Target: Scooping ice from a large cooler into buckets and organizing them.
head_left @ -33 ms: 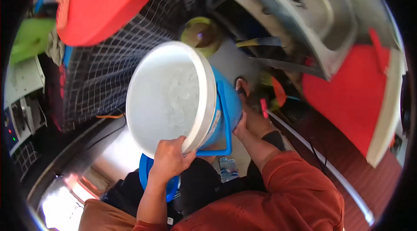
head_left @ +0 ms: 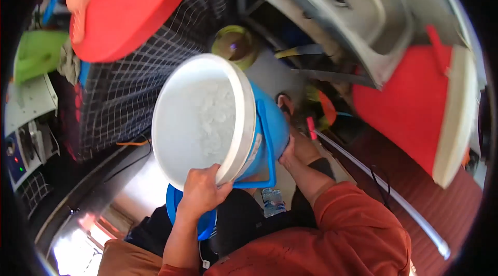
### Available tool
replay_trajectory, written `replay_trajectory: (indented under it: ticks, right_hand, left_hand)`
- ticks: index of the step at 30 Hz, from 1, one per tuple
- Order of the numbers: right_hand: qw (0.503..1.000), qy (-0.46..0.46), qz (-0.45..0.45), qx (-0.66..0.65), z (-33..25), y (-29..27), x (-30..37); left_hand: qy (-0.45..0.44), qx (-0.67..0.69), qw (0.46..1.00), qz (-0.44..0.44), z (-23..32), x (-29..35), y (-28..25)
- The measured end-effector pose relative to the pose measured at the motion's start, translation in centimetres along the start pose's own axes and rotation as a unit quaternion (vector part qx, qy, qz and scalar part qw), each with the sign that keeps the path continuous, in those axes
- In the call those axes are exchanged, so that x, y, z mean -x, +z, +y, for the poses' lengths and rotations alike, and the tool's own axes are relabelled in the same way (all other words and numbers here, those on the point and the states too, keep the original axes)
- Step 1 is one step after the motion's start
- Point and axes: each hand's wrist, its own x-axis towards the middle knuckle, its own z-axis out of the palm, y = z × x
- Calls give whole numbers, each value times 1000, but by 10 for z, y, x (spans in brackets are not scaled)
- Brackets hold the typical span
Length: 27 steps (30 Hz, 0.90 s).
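I hold a blue bucket point(head_left: 267, 125) with a white inside and a white rim, tipped so that its mouth faces me. White crushed ice point(head_left: 215, 115) lies inside it. My left hand point(head_left: 199, 193) grips the near rim, thumb over the edge. My right hand point(head_left: 295, 151) presses against the bucket's blue side near its base. The bucket's blue handle point(head_left: 271, 156) hangs loose along the side. A round blue lid point(head_left: 207, 224) shows below my left hand.
A big red round lid point(head_left: 129, 6) sits upper left over a black mesh net point(head_left: 124, 94). A steel sink point(head_left: 363, 11) is at the top right and a red cooler with a white lid point(head_left: 415, 110) at the right. A yellow-green pot point(head_left: 233, 45) and a small water bottle point(head_left: 272, 203) stand below.
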Motion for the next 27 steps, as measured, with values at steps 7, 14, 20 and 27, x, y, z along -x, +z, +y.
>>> replay_trajectory:
  ticks: [7,14,20,27]
  right_hand:
    - [997,3,-7,-75,-59,-45,128]
    - [992,-28,8,-126,-115,-27,246]
    - [981,-75,-30,-176,-162,3,303]
    - [967,-126,-25,-221,-184,36,386]
  left_hand:
    - [119,-49,991,-33,143,62,-52]
    - [213,-79,973,-47,273,101,-108]
    - [299,-93,949,-43,341,114,-168]
    - [356,-51,925,-120,413,102,-240]
